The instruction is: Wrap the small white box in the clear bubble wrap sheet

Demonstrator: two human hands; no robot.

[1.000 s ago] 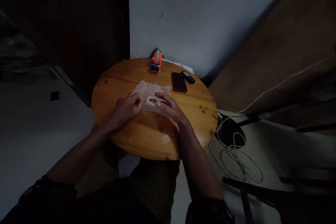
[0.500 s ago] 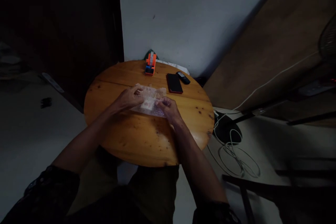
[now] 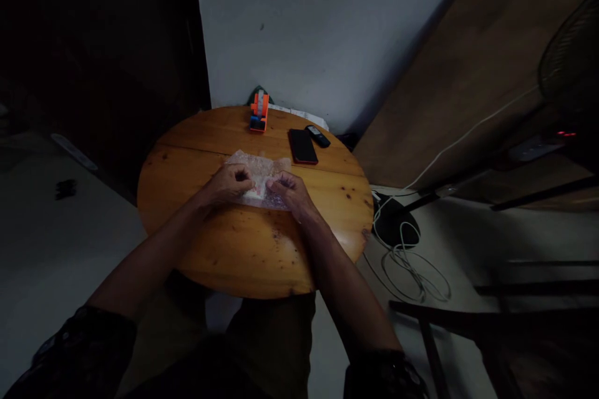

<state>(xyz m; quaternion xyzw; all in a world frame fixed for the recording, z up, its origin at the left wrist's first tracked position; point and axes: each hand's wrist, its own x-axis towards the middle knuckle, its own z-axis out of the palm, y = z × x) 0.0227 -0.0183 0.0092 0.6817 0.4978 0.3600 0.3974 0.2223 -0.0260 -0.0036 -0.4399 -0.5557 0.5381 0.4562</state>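
Note:
A sheet of clear bubble wrap (image 3: 264, 166) lies on the round wooden table (image 3: 243, 255) in front of me. On it, between my hands, rests a small flat whitish item (image 3: 256, 192), too dim to name. My left hand (image 3: 229, 182) is closed at the left side of the sheet, thumb and forefinger pinched on the wrap next to the whitish item. At the right side, my right hand (image 3: 289, 192) pinches the wrap between thumb and fingers. Both hands partly cover the sheet.
Toward the wall stands an orange tape dispenser (image 3: 259, 112). A dark phone (image 3: 302, 146) and a black remote-like handset (image 3: 317, 135) lie right of it. Coiled pale cable (image 3: 412, 268) is on the floor at right, near a dark chair (image 3: 435, 318) and a fan (image 3: 571, 50).
My left hand has come down from the sheet's upper left toward the whitish item. My right hand still grips the wrap's right side. The whole view has shifted slightly.

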